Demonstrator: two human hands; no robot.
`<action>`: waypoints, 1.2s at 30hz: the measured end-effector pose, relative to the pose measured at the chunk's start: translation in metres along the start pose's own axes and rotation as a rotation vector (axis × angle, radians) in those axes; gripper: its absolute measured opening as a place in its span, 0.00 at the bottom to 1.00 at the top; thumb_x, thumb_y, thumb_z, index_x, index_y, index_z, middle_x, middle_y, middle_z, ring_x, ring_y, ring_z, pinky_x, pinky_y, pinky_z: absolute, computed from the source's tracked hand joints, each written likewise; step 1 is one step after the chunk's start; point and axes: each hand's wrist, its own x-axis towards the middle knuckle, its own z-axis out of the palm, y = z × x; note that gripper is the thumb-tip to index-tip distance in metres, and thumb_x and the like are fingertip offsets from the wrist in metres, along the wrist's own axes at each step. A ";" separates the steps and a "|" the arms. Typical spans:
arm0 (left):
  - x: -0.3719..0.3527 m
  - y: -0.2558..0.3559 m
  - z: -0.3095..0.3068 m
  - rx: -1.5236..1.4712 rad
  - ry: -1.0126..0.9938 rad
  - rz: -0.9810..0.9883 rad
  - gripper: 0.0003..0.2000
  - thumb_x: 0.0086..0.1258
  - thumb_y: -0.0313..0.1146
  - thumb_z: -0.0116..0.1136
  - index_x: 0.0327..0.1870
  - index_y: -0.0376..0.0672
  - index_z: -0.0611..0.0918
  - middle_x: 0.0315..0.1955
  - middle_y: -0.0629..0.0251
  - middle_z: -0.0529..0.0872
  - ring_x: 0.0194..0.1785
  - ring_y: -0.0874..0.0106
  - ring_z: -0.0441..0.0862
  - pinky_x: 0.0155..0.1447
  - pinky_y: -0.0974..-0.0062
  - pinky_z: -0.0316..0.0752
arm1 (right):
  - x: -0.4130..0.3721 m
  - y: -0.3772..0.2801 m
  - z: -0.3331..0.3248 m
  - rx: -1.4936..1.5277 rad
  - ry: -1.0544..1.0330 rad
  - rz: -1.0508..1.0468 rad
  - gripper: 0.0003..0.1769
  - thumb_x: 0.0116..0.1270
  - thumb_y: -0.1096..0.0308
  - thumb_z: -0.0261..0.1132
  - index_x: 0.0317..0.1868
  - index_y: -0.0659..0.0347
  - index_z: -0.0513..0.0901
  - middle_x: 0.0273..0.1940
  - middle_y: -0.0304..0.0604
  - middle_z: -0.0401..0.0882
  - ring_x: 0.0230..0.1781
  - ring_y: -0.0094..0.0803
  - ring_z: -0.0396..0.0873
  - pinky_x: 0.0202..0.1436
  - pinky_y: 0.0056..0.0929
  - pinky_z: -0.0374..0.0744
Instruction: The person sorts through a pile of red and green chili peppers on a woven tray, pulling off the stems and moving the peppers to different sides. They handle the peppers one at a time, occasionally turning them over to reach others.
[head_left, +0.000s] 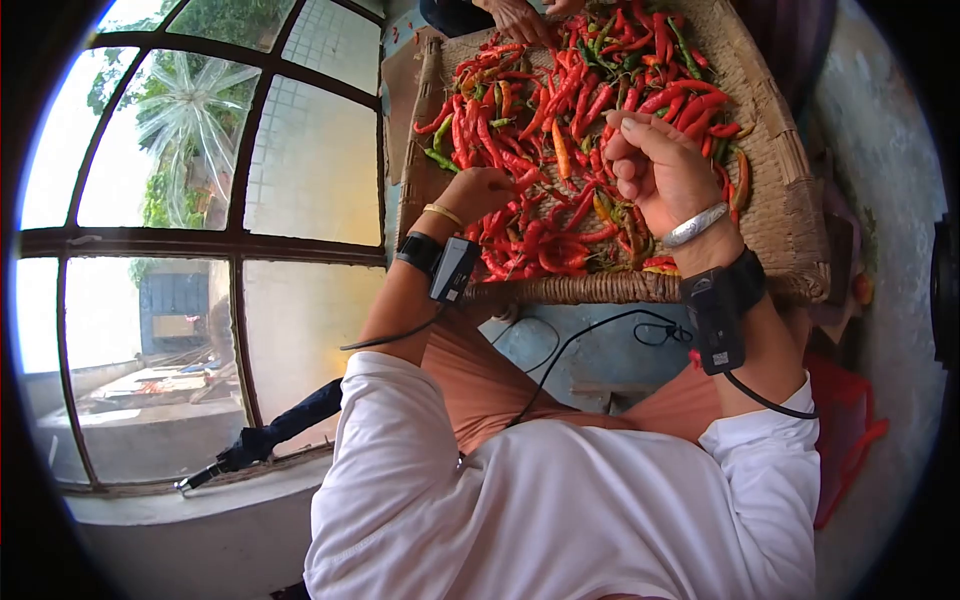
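Observation:
Red chili peppers (545, 255), with a few green and orange ones among them, lie spread over a woven tray (780, 150) in front of me. Over the tray's left side, my left hand (478, 195) is closed, its fingertips at a red chili pepper (527, 180) that it appears to grip. My right hand (655, 165) is raised above the right part of the pile, thumb and forefinger pinched together. Whatever sits in that pinch is too small to name.
Another person's hand (518, 20) reaches into the peppers at the far edge. A barred window (240, 150) is on the left, with a folded umbrella (290, 415) on its sill. A black cable (560, 355) hangs below the tray; a red plastic container (845, 430) stands at right.

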 end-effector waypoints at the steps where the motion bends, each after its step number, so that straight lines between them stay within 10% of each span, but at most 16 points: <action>1: 0.005 0.000 -0.007 -0.159 -0.047 -0.102 0.06 0.57 0.31 0.58 0.32 0.40 0.79 0.24 0.68 0.80 0.27 0.78 0.77 0.32 0.80 0.72 | 0.002 0.001 -0.002 0.001 -0.002 -0.003 0.08 0.61 0.67 0.57 0.38 0.60 0.77 0.23 0.34 0.76 0.18 0.15 0.69 0.19 0.13 0.67; 7: 0.068 -0.024 -0.043 -0.529 0.345 -0.198 0.11 0.59 0.34 0.56 0.36 0.36 0.79 0.22 0.66 0.81 0.27 0.78 0.79 0.32 0.80 0.72 | 0.005 0.005 -0.004 0.014 0.086 0.107 0.07 0.61 0.67 0.57 0.38 0.59 0.77 0.23 0.33 0.76 0.17 0.15 0.69 0.18 0.13 0.67; 9: 0.093 -0.051 -0.043 -0.249 0.914 -0.025 0.14 0.57 0.40 0.58 0.35 0.36 0.80 0.25 0.60 0.83 0.29 0.69 0.80 0.36 0.73 0.73 | 0.006 0.007 -0.004 0.015 0.083 0.105 0.08 0.61 0.67 0.57 0.38 0.59 0.77 0.23 0.33 0.76 0.17 0.15 0.69 0.18 0.13 0.67; 14: 0.071 -0.022 -0.011 0.270 0.558 -0.448 0.12 0.52 0.44 0.59 0.28 0.44 0.82 0.29 0.58 0.82 0.37 0.60 0.79 0.41 0.66 0.73 | 0.012 0.016 -0.007 0.025 0.075 0.126 0.08 0.60 0.66 0.57 0.38 0.60 0.77 0.22 0.34 0.76 0.17 0.15 0.69 0.16 0.13 0.66; 26: 0.063 -0.046 0.019 0.234 0.679 -0.509 0.17 0.49 0.37 0.62 0.39 0.41 0.76 0.30 0.55 0.81 0.34 0.60 0.80 0.36 0.67 0.74 | 0.026 0.037 -0.011 -0.023 0.149 0.201 0.08 0.60 0.67 0.57 0.38 0.60 0.76 0.22 0.34 0.75 0.16 0.15 0.69 0.15 0.12 0.66; 29: 0.061 -0.067 0.013 -0.611 0.605 -0.372 0.09 0.53 0.26 0.57 0.35 0.35 0.79 0.20 0.73 0.77 0.21 0.83 0.72 0.23 0.85 0.67 | 0.026 0.039 -0.013 -0.034 0.153 0.203 0.08 0.61 0.67 0.56 0.38 0.60 0.76 0.22 0.34 0.75 0.16 0.15 0.69 0.15 0.13 0.66; 33: 0.049 -0.043 -0.009 -1.030 0.429 -0.305 0.09 0.59 0.26 0.55 0.41 0.38 0.77 0.23 0.71 0.78 0.21 0.82 0.72 0.24 0.85 0.68 | 0.026 0.040 -0.013 -0.051 0.112 0.213 0.08 0.61 0.67 0.56 0.39 0.60 0.76 0.22 0.33 0.75 0.17 0.15 0.69 0.16 0.13 0.66; 36: 0.057 -0.016 -0.018 -1.519 0.690 0.002 0.19 0.62 0.26 0.53 0.55 0.39 0.70 0.33 0.69 0.79 0.35 0.78 0.77 0.35 0.80 0.73 | 0.026 0.041 -0.013 -0.054 0.099 0.220 0.08 0.61 0.67 0.56 0.39 0.60 0.76 0.23 0.33 0.75 0.17 0.15 0.69 0.17 0.13 0.66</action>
